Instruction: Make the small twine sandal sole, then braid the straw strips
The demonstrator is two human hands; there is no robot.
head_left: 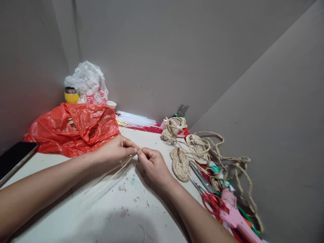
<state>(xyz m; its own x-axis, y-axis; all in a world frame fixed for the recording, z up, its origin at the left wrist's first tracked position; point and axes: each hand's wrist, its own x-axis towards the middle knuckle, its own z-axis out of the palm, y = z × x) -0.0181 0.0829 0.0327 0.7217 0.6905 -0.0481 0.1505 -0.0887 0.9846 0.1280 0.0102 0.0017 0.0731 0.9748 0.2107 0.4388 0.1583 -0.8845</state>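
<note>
Over the middle of the white table [101,209], my left hand [117,147] and my right hand [153,163] meet at the fingertips. Both pinch a thin, straw-coloured strand of cord [121,167], whose loose ends trail down to the left. A small knotted or braided bit of it shows between the thumbs, partly hidden by the fingers. Right of my right hand lies a flat, sole-shaped piece of woven rope [180,164]. A second woven piece [198,148] and a third, shoe-like one [174,129] rest behind it.
Red-handled scissors [215,203], a pink glue gun [235,214] and loose braided rope [249,182] crowd the right edge. At the left are a red plastic bag [76,128] and a phone [17,158]. Translucent glue sticks [136,119] lie along the back, by a white bag [87,81].
</note>
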